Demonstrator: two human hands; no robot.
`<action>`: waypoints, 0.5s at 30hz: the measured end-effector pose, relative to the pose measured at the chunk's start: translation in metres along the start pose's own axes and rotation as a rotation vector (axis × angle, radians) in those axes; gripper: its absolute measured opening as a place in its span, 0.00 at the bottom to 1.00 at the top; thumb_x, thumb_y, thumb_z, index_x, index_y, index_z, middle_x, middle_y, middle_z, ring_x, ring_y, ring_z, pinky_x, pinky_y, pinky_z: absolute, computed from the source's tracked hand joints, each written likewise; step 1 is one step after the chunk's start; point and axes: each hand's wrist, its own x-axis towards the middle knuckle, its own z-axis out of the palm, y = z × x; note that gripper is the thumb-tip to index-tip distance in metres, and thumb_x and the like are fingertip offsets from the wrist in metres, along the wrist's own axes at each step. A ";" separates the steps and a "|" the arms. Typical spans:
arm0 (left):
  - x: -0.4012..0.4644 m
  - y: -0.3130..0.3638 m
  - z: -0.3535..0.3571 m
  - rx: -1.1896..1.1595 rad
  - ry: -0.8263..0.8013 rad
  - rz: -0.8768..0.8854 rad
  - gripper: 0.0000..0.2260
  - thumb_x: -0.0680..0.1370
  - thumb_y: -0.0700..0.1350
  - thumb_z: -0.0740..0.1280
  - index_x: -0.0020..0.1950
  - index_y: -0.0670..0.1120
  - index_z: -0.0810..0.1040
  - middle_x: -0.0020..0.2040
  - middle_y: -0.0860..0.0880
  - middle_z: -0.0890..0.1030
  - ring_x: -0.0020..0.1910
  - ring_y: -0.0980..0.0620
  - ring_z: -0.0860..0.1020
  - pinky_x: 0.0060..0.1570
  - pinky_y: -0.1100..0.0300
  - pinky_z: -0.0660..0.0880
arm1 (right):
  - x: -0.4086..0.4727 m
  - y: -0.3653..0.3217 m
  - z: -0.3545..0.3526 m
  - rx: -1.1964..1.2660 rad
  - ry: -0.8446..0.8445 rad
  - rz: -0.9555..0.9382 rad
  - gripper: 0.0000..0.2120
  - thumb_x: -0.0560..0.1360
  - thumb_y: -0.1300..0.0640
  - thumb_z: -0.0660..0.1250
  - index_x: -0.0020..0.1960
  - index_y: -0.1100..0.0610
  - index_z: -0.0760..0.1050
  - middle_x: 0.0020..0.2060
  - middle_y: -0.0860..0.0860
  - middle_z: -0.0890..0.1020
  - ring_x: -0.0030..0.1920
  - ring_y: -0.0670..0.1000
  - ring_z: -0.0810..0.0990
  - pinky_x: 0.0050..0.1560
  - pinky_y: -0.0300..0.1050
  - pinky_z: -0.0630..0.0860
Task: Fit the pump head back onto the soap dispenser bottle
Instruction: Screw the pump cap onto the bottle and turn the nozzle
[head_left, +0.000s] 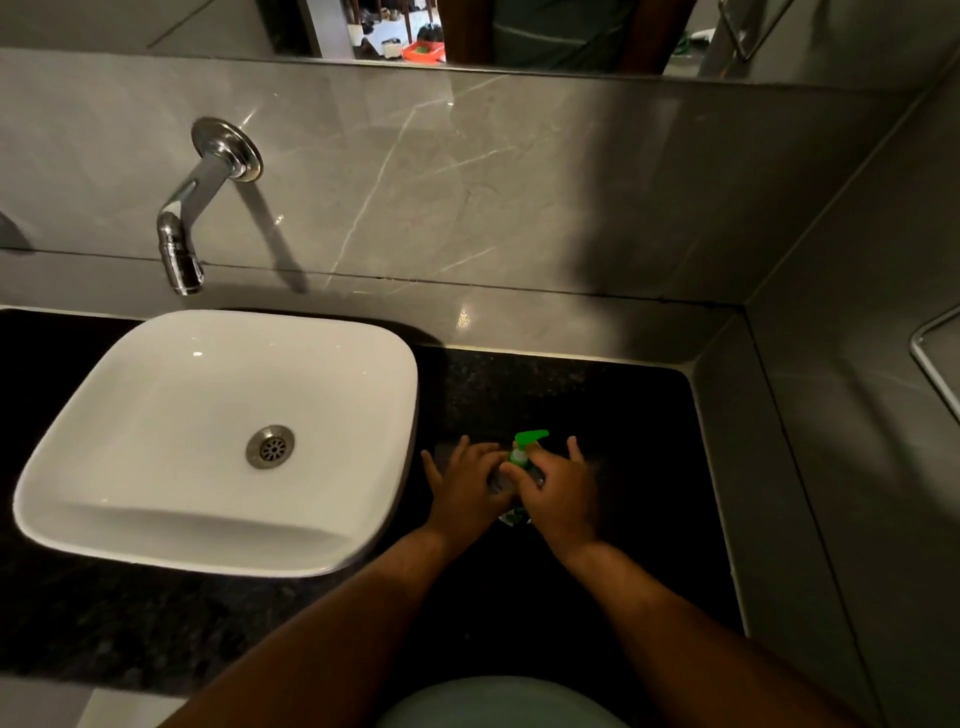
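A clear soap dispenser bottle (498, 480) stands upright on the black counter (597, 415), right of the sink. Its green pump head (527, 441) sits on the neck, nozzle pointing right and away from me. My left hand (465, 480) wraps the bottle's left side. My right hand (558, 486) grips the green collar at the neck, thumb and forefinger around it. Both hands hide most of the bottle; a bit of its label shows below them.
A white square basin (130, 395) sits on the counter at left, with a chrome wall tap (182, 234) above it. Grey marble walls close the back and right side. A mirror runs along the top.
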 end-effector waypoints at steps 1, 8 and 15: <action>0.000 0.001 0.000 0.006 0.004 0.000 0.20 0.71 0.58 0.68 0.62 0.56 0.75 0.69 0.55 0.71 0.76 0.50 0.53 0.65 0.34 0.30 | -0.001 -0.001 0.001 -0.003 0.020 0.001 0.15 0.72 0.44 0.66 0.49 0.54 0.83 0.40 0.52 0.87 0.43 0.49 0.81 0.72 0.51 0.57; 0.000 0.008 -0.005 0.018 -0.001 0.071 0.19 0.71 0.55 0.70 0.62 0.56 0.76 0.69 0.55 0.72 0.76 0.50 0.54 0.66 0.33 0.32 | -0.003 -0.004 -0.009 0.006 0.011 0.120 0.18 0.67 0.42 0.74 0.43 0.56 0.83 0.36 0.53 0.86 0.41 0.53 0.80 0.64 0.49 0.69; -0.019 0.009 0.002 0.001 0.075 0.090 0.26 0.65 0.66 0.70 0.60 0.57 0.77 0.67 0.55 0.73 0.74 0.51 0.58 0.69 0.37 0.35 | -0.026 0.003 -0.057 0.097 -0.188 0.298 0.41 0.61 0.43 0.79 0.70 0.55 0.71 0.65 0.53 0.77 0.65 0.52 0.75 0.66 0.50 0.72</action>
